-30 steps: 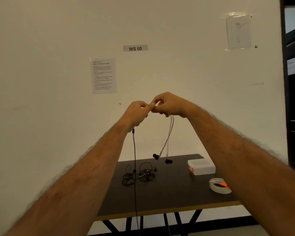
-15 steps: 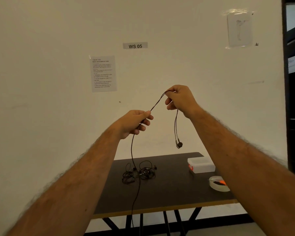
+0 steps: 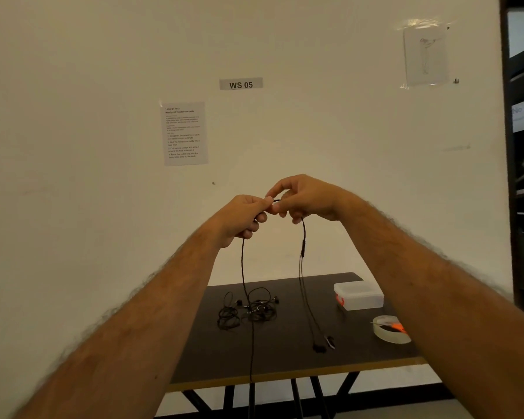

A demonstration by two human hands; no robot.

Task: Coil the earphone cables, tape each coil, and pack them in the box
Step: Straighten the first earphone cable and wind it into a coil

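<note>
1. The cable [image 3: 243, 267] is up in the air between my hands, well above the counter [image 3: 288, 362]. One strand drops from the left hand and runs down past the counter's front edge. The other falls from the right hand, and its earbuds [image 3: 323, 344] dangle low in front of the counter.
2. Half a second ago my hands were apart with the cable stretched between them; now they have come back together, touching at the fingertips.
3. Left hand [image 3: 245, 217] is closed on the cable. Right hand [image 3: 304, 198] pinches a short arch of it between thumb and forefinger.
4. I read this as a loop being laid over: coiling has only begun.
5. A tangled pile [image 3: 247, 309] waits on the counter; the box [image 3: 359, 296] and tape [image 3: 391, 329] sit to the right, untouched.
</note>
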